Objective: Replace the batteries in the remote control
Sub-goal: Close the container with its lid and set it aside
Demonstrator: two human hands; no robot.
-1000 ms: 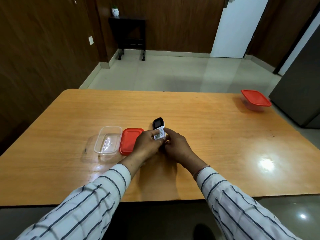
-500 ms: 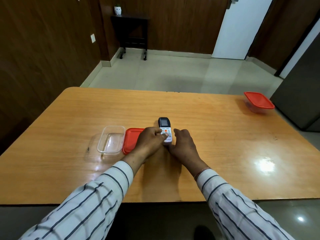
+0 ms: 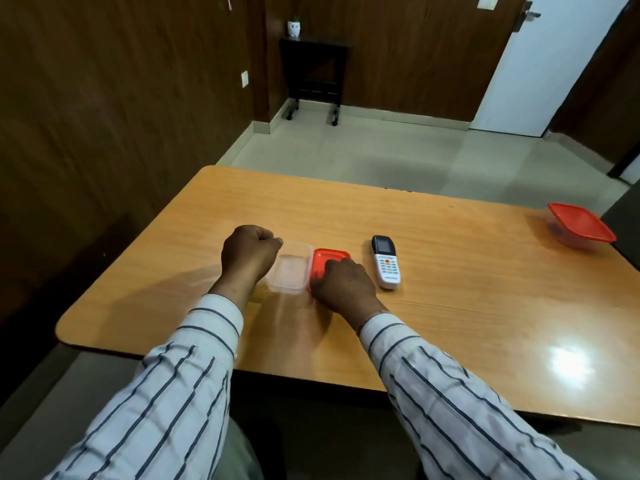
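The white remote control (image 3: 386, 263) with a dark screen lies face up on the wooden table (image 3: 450, 306), with neither hand touching it. My right hand (image 3: 343, 284) is just left of the remote, its fingers curled over the near part of a red lid (image 3: 330, 258). An empty clear plastic container (image 3: 291, 271) stands against the lid's left side. My left hand (image 3: 247, 252) is closed in a fist at the container's far left corner, fingertips by the rim. No batteries are in sight.
A second container with a red lid (image 3: 580, 226) stands at the table's far right edge. The table's left edge runs close to my left arm. Beyond the table are a tiled floor, a dark side table (image 3: 313, 74) and a white door.
Both hands have let go of the remote, which now lies flat on the table. Each hand has moved left, the right onto the red lid and the left to the clear container. The camera view has shifted.
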